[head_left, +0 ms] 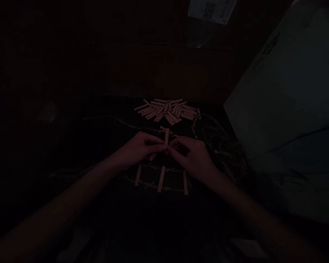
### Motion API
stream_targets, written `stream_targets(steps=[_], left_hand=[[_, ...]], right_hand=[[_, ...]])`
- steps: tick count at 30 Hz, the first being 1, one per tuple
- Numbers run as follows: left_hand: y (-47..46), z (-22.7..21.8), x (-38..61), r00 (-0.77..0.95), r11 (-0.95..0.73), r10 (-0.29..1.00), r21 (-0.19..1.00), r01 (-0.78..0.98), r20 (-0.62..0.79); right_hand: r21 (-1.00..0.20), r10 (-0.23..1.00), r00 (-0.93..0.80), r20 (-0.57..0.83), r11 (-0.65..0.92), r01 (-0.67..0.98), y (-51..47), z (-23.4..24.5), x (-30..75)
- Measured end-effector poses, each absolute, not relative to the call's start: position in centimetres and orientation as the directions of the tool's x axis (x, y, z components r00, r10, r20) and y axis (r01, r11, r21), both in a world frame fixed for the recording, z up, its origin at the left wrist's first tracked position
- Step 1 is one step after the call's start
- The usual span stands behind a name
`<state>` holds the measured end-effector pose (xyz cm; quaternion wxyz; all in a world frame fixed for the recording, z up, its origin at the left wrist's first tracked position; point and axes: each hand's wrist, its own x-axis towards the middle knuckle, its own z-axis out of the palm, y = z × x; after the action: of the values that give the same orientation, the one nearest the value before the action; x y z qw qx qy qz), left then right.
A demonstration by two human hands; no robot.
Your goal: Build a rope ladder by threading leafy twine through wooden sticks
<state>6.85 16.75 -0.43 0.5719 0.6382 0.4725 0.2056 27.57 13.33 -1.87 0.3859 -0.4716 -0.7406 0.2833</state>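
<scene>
Left hand (140,149): fingers curled in, thumb and forefinger drawn to a tight pinch, coming from the left to the foot of an upright pink slat (166,137). Light is poor; whether the pinch holds the slat, the twine or both cannot be told. On the dark table (71,120), below the hands, lie three near-parallel pink slats, spaced like rungs across two runs of twisted twine (153,167): left slat (137,175), middle slat (161,179), right slat (185,182). Beyond the upright slat, a heap of loose pink slats (164,111) lies crisscrossed. Right hand (192,157): also closed to a pinch, its fingertips (171,150) meeting the left hand's at the slat's foot; what it grips is equally unclear. Further right, a tangled loop of twine (216,137) lies on the table, with a printed sheet (212,9) at the top edge and a pale panel (282,109) beyond.

Judgement: the step in hand appears to be fixing the upright slat into the twine. This join calls for a steady pinch on the slat and snug twine.
</scene>
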Motion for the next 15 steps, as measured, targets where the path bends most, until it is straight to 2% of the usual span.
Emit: stream_targets(steps=[15], left_hand=[[16.74, -0.15, 6.87, 0.501, 0.100, 0.823, 0.937, 0.336, -0.268]], right_hand=[[-0.718, 0.897, -0.289, 0.335, 0.442, 0.538, 13.52, -1.65, 28.04]])
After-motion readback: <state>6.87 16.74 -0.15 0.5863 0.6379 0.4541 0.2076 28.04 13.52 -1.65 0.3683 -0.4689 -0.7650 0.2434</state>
